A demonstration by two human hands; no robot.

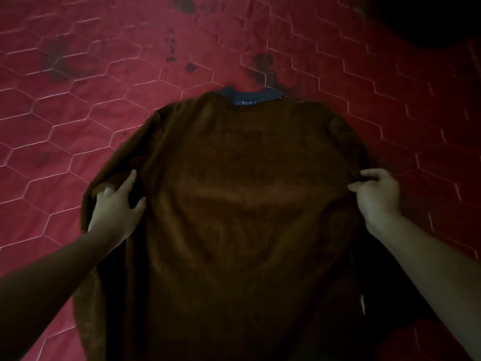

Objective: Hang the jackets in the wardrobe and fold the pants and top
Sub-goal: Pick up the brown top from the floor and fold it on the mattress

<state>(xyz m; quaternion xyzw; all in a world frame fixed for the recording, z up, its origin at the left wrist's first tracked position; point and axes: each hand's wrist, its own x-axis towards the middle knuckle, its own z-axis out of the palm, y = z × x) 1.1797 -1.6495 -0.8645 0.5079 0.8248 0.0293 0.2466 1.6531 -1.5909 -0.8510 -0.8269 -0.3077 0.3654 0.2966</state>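
One brown top (247, 194) lies spread flat on a red quilted bedspread (78, 105).
Plain, dim, one dark blue neckband (251, 96) at the top's far end. Two hands: left hand (117, 204) grips fabric at the top's left edge; right hand (377, 196) pinches its right edge, fingers curled.

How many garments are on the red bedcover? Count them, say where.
1. The brown top lies spread on the red bedcover, collar farthest away, left hand and right hand at its sides. A dark top-right shape is too dim to identify.
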